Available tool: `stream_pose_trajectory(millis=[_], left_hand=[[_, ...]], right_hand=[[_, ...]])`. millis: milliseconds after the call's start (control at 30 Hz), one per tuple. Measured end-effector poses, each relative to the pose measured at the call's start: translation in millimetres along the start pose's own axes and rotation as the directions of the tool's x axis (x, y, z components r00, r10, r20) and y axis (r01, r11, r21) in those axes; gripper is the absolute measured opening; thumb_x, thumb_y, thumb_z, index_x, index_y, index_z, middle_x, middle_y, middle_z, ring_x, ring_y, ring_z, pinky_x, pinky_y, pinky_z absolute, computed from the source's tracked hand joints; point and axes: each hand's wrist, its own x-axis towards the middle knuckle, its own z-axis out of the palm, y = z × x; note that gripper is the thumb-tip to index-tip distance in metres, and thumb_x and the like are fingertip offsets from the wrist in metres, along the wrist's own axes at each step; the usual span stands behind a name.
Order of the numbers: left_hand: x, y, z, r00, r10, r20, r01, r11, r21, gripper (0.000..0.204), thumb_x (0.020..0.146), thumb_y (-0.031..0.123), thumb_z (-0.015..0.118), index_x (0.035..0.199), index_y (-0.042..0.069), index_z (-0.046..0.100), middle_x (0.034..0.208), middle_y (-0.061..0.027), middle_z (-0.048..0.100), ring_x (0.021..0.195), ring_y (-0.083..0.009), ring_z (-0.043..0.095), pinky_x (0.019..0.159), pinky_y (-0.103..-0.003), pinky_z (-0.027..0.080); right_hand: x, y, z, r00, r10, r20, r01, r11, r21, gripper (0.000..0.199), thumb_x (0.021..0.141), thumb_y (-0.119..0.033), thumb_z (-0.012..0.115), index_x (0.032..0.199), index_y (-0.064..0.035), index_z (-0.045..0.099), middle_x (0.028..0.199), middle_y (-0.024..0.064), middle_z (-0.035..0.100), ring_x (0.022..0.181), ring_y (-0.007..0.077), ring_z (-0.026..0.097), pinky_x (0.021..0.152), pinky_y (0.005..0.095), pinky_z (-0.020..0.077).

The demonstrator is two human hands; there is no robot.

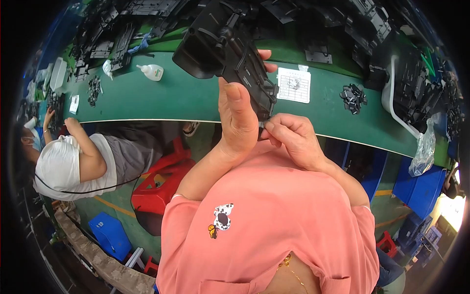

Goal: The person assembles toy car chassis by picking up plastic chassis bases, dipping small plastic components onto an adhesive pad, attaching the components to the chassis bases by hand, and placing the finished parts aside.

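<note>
My left hand [238, 120] grips a large black moulded plastic part [220, 49], lifted in front of me above the green bench [191, 100]. Its thumb lies flat along the part's side. My right hand [289, 134] pinches a small piece at the part's lower edge, fingertips together; the piece itself is too small to make out. Both hands touch near the part's bottom corner.
On the bench lie a white glue bottle [152, 72], a printed paper sheet [293, 85], a pile of small black clips [353, 97] and many black plastic parts along the far edge. A co-worker [73, 161] sits at my left by a red stool [159, 188]. Blue bins [425, 188] stand at the right.
</note>
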Motion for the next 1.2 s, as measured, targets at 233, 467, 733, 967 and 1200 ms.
stream_pose_trajectory(millis=[233, 467, 733, 967, 1200], left_hand=[[-7, 0, 0, 1.000, -0.002, -0.014, 0.002, 1.000, 0.007, 0.091, 0.082, 0.078, 0.023, 0.120, -0.002, 0.046, 0.118, -0.0124, 0.052, 0.100, -0.0195, 0.055, 0.090, -0.034, 0.043], [3, 5, 5, 0.999, -0.029, -0.017, 0.028, 0.999, -0.046, 0.092, 0.082, 0.079, 0.024, 0.118, -0.002, 0.047, 0.116, -0.0119, 0.054, 0.099, -0.0190, 0.056, 0.088, -0.032, 0.045], [18, -2, -37, 0.907, -0.384, 0.175, 0.406, 0.679, -0.612, 0.097, 0.080, 0.080, 0.024, 0.124, -0.004, 0.046, 0.117, -0.0155, 0.056, 0.096, -0.0291, 0.061, 0.086, -0.043, 0.050], [32, 49, -80, 0.945, -0.171, 0.278, 0.315, 0.703, -0.638, 0.073, 0.094, 0.059, 0.025, 0.132, -0.002, 0.038, 0.126, -0.0185, 0.050, 0.102, -0.0304, 0.059, 0.089, -0.041, 0.049], [132, 99, -185, 0.867, 0.428, -0.257, -0.350, 0.888, 0.297, 0.042, 0.096, 0.030, 0.049, 0.126, 0.001, 0.040, 0.110, -0.0098, 0.056, 0.092, -0.0151, 0.057, 0.082, -0.028, 0.046]], right_hand=[[-5, 4, 2, 1.000, 0.000, -0.005, 0.000, 1.000, 0.003, 0.023, 0.091, -0.017, 0.055, 0.076, -0.0009, 0.062, 0.071, -0.0007, 0.059, 0.065, 0.0049, 0.048, 0.060, 0.0210, 0.0407], [-2, 2, -3, 0.999, -0.045, 0.019, 0.044, 0.998, 0.040, 0.023, 0.091, -0.017, 0.055, 0.078, -0.0002, 0.063, 0.071, -0.0005, 0.059, 0.065, 0.0050, 0.048, 0.060, 0.0211, 0.0404], [-9, 0, -31, 0.825, -0.558, -0.091, 0.404, 0.694, -0.595, 0.017, 0.087, -0.008, 0.054, 0.075, 0.0028, 0.060, 0.065, 0.0056, 0.054, 0.057, 0.0117, 0.049, 0.053, 0.0250, 0.0375], [-32, 28, -79, 0.608, -0.792, -0.053, 0.280, 0.276, -0.919, 0.004, 0.080, 0.004, 0.059, 0.077, 0.0008, 0.057, 0.070, 0.0135, 0.054, 0.065, 0.0298, 0.050, 0.061, 0.0385, 0.0386], [-11, 35, -83, 0.580, -0.815, -0.001, 0.204, 0.146, -0.968, 0.007, 0.078, 0.002, 0.061, 0.075, -0.0015, 0.056, 0.069, 0.0109, 0.053, 0.064, 0.0282, 0.049, 0.062, 0.0375, 0.0371]])
